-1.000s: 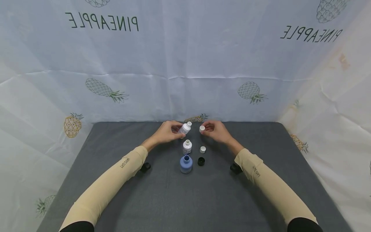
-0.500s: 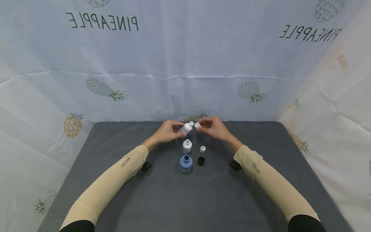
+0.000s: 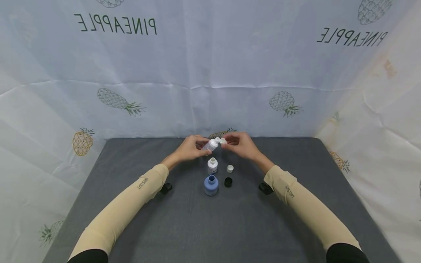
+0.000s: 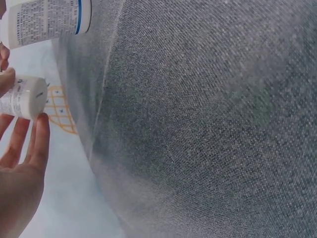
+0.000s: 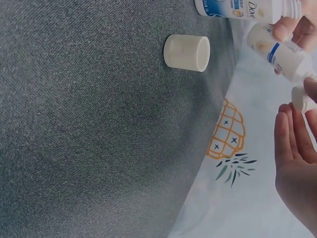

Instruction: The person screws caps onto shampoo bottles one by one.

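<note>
Right fingers (image 5: 284, 139) pinch white cap (image 5: 300, 100) (near tilted bottle (image 3: 212, 144)).

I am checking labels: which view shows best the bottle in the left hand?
The right wrist view: the held bottle is large, its blue marking visible. The left wrist view shows its base and some print; the head view shows it small.

a small white bottle (image 3: 209, 145), its neck bare, is held in the left hand (image 3: 192, 149), raised off the surface (image 3: 210, 226) and tilted with its mouth up toward the right hand (image 3: 242, 145). its label shows dense fine print on 1 side and a short blue bar on another. 1 round white cap (image 3: 223, 141), pinched in the right hand, sits right at the bottle's mouth; whether they touch is unclear.
</note>
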`<state>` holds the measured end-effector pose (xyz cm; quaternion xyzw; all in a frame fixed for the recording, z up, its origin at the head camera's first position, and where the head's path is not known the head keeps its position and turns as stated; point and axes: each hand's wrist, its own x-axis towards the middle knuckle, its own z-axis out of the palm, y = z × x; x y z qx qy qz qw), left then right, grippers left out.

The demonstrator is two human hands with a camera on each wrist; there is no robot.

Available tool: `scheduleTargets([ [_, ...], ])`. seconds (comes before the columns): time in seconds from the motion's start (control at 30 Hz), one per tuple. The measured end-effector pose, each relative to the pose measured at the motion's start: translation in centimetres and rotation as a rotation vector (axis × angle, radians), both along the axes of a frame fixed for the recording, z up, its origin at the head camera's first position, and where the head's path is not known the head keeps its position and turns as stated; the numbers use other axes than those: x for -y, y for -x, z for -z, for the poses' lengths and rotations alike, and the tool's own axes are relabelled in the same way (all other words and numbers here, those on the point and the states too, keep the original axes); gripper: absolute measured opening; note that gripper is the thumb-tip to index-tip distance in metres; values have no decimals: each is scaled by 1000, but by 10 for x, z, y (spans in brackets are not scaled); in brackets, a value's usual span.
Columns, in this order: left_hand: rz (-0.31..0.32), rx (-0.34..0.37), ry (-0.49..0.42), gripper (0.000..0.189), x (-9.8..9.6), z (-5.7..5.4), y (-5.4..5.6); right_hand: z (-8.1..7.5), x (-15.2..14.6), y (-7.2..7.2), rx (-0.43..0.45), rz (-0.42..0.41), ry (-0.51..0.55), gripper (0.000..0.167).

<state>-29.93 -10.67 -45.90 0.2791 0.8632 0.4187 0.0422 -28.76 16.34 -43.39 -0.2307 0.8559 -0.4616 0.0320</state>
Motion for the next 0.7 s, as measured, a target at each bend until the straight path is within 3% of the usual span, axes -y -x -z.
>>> scheduleTargets([
  [0.7,23,-27,20,51,3,-3,-2,0,4,0,-1,-26,56,32],
])
